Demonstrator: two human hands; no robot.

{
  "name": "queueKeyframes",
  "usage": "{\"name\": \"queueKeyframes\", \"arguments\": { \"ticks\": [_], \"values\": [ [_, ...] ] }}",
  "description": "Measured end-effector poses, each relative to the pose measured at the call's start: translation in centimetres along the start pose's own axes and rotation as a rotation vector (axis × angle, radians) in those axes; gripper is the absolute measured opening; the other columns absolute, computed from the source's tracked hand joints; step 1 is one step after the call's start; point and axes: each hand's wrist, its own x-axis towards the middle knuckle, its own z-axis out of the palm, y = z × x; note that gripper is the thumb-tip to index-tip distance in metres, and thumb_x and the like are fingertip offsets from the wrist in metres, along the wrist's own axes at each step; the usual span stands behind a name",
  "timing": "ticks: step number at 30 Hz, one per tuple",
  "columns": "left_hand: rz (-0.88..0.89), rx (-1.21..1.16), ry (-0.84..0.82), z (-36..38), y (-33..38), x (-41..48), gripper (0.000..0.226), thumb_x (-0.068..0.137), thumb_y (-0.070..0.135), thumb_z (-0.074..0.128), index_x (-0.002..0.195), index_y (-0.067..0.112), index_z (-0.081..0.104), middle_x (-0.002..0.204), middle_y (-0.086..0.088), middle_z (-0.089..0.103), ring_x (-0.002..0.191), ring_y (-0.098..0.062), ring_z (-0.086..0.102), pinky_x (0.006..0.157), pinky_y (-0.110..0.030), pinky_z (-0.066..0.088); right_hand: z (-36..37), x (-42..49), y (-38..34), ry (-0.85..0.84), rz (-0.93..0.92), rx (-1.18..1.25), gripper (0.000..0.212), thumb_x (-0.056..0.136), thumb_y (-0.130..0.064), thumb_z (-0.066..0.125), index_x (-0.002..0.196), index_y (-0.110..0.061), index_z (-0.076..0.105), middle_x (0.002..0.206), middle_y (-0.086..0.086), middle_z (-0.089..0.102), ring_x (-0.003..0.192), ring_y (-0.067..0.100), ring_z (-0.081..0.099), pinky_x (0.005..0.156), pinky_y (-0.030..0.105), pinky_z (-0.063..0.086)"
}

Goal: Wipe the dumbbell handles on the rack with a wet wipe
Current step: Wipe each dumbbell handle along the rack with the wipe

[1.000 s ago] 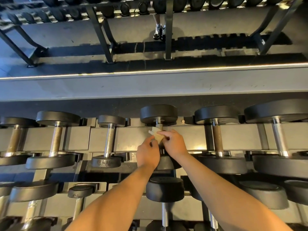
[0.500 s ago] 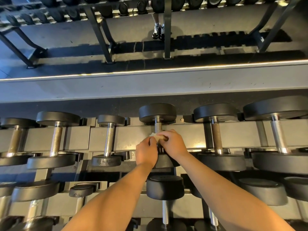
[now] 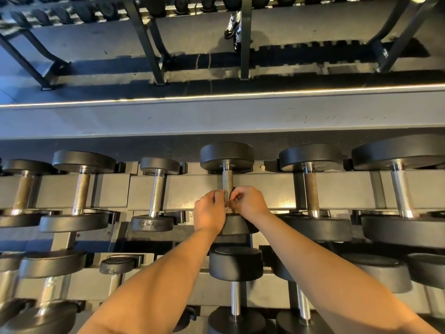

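The handle point(image 3: 227, 182) in hand belongs to the centre dumbbell on the top tier of the rack point(image 3: 190, 189), and everything here is placed from it. Its long axis runs straight away from the person. The far head point(image 3: 226, 156) caps the end beyond the hands, and the near head point(image 3: 238, 225) sits at the end closest to the body, partly under the wrists.

Both hands meet at the near end of that handle. The left hand point(image 3: 209, 210) comes in from the handle's left and the right hand point(image 3: 250, 201) from its right. The fingers point(image 3: 237, 192) of each curl inward round the bar, closed narrow on it from opposite sides. The wet wipe point(image 3: 229, 205) is almost wholly hidden in that grip. Only a small tan scrap shows between the hands, against the handle, and I cannot tell how far it wraps round. The hands sit about level, the right reaching slightly further along the handle.

The exposed length of the handle lies beyond the fingers, toward the far head. In my judgement the coming stroke must travel along that axis, away from the body, with the grip snug round the bar. The left neighbour point(image 3: 156, 189) and right neighbour point(image 3: 310, 189) lie parallel to the handle, apart from both hands.
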Motion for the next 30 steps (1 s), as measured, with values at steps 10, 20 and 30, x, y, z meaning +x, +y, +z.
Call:
{"name": "queueKeyframes", "arguments": {
  "ticks": [10, 20, 30],
  "values": [
    [0.011, -0.031, -0.024, -0.2, 0.3, -0.2, 0.031, 0.105, 0.029, 0.045, 0.084, 0.034, 0.067, 0.086, 0.006, 0.071, 0.086, -0.012, 0.069, 0.072, -0.025, 0.051, -0.3, 2.1, -1.4, 0.324, 0.107, 0.507, 0.012, 0.094, -0.020, 0.068, 0.103, -0.024, 0.074, 0.101, -0.011, 0.070, 0.098, 0.003, 0.062, 0.080, 0.016, 0.047],
    [0.014, 0.019, -0.013, 0.0, 0.0, 0.0, 0.032, 0.105, 0.032, 0.045, 0.090, 0.021, 0.071, 0.088, -0.002, 0.073, 0.084, -0.014, 0.068, 0.075, -0.028, 0.051, 0.5, 1.2, -0.4, 0.149, 0.033, 0.248, 0.032, 0.091, -0.007, 0.069, 0.120, -0.021, 0.068, 0.112, -0.010, 0.064, 0.105, 0.005, 0.058, 0.076, 0.007, 0.041],
    [0.021, 0.025, -0.012, -0.1, 0.4, -0.4, 0.032, 0.105, 0.028, 0.042, 0.088, 0.029, 0.069, 0.092, -0.002, 0.073, 0.088, -0.015, 0.068, 0.075, -0.028, 0.051, 0.8, 2.5, -2.5, 0.225, 0.055, 0.269, 0.021, 0.092, -0.006, 0.067, 0.109, -0.018, 0.067, 0.114, -0.004, 0.063, 0.104, 0.008, 0.054, 0.071, 0.002, 0.036]
  ]
}}
